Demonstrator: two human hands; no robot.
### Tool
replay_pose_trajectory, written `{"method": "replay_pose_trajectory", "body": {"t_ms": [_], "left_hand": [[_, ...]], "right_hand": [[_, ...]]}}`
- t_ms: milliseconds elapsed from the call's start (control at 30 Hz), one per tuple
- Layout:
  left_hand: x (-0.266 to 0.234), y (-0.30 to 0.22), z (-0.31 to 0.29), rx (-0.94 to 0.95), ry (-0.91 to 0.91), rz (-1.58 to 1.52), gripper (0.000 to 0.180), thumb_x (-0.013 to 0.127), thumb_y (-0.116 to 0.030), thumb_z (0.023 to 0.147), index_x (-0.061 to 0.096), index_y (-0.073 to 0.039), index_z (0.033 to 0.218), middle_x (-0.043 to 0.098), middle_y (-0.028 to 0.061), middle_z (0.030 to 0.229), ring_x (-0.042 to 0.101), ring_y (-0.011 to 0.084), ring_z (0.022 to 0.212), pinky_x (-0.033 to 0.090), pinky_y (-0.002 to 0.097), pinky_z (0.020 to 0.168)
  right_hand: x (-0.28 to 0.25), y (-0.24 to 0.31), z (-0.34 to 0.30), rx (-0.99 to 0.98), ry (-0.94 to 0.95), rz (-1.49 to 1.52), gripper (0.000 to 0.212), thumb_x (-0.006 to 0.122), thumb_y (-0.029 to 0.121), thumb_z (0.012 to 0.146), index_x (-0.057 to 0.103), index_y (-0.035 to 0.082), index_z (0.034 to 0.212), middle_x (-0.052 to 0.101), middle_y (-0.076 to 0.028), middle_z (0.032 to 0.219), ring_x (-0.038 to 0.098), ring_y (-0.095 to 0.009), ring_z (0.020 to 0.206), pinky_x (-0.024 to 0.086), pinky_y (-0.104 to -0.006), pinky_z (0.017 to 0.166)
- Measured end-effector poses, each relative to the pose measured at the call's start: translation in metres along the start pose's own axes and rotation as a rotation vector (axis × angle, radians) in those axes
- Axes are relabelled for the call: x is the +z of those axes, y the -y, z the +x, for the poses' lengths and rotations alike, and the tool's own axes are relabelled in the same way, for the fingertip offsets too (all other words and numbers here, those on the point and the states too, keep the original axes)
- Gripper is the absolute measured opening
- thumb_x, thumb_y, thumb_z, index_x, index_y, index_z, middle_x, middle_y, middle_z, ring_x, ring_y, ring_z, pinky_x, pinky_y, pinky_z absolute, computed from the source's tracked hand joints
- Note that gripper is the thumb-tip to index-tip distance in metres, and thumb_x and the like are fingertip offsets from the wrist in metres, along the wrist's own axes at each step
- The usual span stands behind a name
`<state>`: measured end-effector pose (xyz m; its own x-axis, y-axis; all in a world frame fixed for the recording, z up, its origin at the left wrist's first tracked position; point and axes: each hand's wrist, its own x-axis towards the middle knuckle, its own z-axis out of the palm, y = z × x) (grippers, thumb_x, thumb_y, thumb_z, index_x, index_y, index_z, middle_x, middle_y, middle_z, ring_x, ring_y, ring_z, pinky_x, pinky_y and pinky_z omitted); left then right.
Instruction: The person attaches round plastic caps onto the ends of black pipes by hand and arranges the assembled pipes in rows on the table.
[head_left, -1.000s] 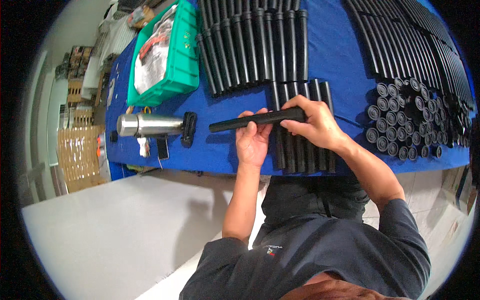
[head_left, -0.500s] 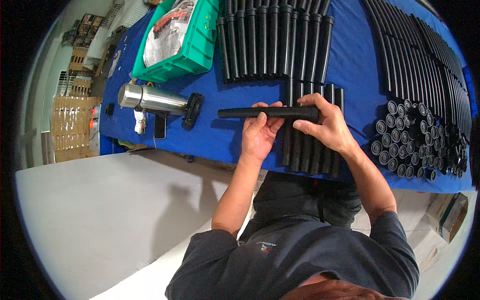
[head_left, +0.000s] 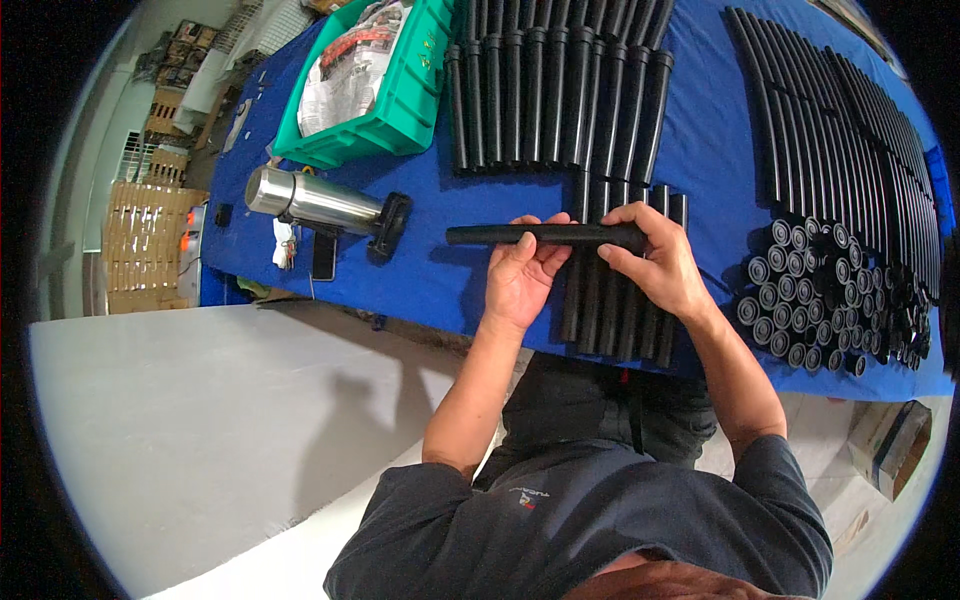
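A black tube [head_left: 480,234] lies level across both my hands, just above the blue-covered table. My left hand [head_left: 520,280] holds it near the middle from below, thumb in front and fingers behind. My right hand [head_left: 662,262] grips the wider right end between thumb and fingers, which partly hide that end. Beneath and beside the hands, several black tubes [head_left: 610,300] lie side by side at the table's near edge. Farther back is a dense row of similar collared tubes [head_left: 535,105].
A green crate [head_left: 375,140] with newspaper stands back left. Nearer are a steel flask [head_left: 325,200], a black strap-like object [head_left: 391,225] and a phone [head_left: 324,256]. At the right lie long black tubes [head_left: 800,150] and many round black caps [head_left: 780,262] near the blue table's [head_left: 700,110] edge.
The right hand's fingers and thumb have drawn closer around the tube's wide end. The left hand keeps its hold, and the whole view has shifted slightly.
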<state>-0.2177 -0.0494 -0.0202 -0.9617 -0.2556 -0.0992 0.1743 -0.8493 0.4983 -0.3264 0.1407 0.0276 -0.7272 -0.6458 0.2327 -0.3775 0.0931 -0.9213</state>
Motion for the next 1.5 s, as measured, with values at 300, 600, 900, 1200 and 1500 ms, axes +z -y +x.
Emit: {"method": "replay_pose_trajectory", "body": {"t_ms": [300, 600, 900, 1200, 1500], "left_hand": [[-0.009, 0.003, 0.001, -0.013, 0.03, 0.042, 0.024, 0.059, -0.016, 0.096, 0.059, -0.004, 0.117, 0.06, 0.0251, 0.126, 0.061, 0.0323, 0.115, 0.056, 0.0406, 0.096], [-0.002, 0.004, 0.002, 0.007, -0.01, 0.028, 0.02, 0.059, -0.013, 0.096, 0.058, -0.004, 0.114, 0.061, 0.0245, 0.124, 0.061, 0.0343, 0.116, 0.054, 0.0425, 0.098], [-0.005, -0.001, 0.001, -0.003, 0.018, 0.019, 0.022, 0.056, -0.012, 0.097, 0.058, -0.003, 0.117, 0.059, 0.0257, 0.127, 0.061, 0.0332, 0.116, 0.054, 0.0431, 0.099], [-0.004, -0.001, 0.0, 0.007, 0.013, 0.002, 0.022, 0.058, -0.011, 0.096, 0.058, -0.003, 0.117, 0.059, 0.0257, 0.126, 0.062, 0.0329, 0.114, 0.055, 0.0419, 0.097], [-0.002, 0.002, 0.001, 0.022, -0.001, 0.008, 0.024, 0.059, -0.012, 0.096, 0.059, -0.002, 0.118, 0.059, 0.0252, 0.127, 0.061, 0.0325, 0.117, 0.055, 0.0406, 0.097]], "right_hand": [[0.003, -0.001, -0.001, 0.068, -0.015, 0.136, 0.029, 0.075, 0.013, 0.083, 0.062, -0.002, 0.103, 0.066, -0.008, 0.077, 0.063, -0.01, 0.064, 0.05, -0.0272, 0.057], [-0.002, 0.003, -0.001, 0.095, -0.007, 0.09, 0.03, 0.075, 0.017, 0.083, 0.062, -0.002, 0.101, 0.066, -0.01, 0.074, 0.066, -0.014, 0.068, 0.051, -0.0293, 0.06], [-0.001, -0.001, 0.002, -0.126, -0.036, -0.043, 0.031, 0.075, 0.019, 0.081, 0.062, 0.0, 0.102, 0.065, -0.015, 0.079, 0.066, -0.024, 0.073, 0.05, -0.0354, 0.066], [-0.002, 0.007, 0.001, 0.17, 0.002, 0.104, 0.031, 0.076, 0.021, 0.081, 0.062, 0.0, 0.1, 0.066, -0.013, 0.075, 0.065, -0.019, 0.069, 0.05, -0.0338, 0.062], [0.0, 0.0, 0.002, -0.026, -0.074, 0.032, 0.029, 0.075, 0.019, 0.081, 0.064, 0.001, 0.101, 0.066, -0.011, 0.076, 0.065, -0.018, 0.07, 0.05, -0.0313, 0.062]]}}
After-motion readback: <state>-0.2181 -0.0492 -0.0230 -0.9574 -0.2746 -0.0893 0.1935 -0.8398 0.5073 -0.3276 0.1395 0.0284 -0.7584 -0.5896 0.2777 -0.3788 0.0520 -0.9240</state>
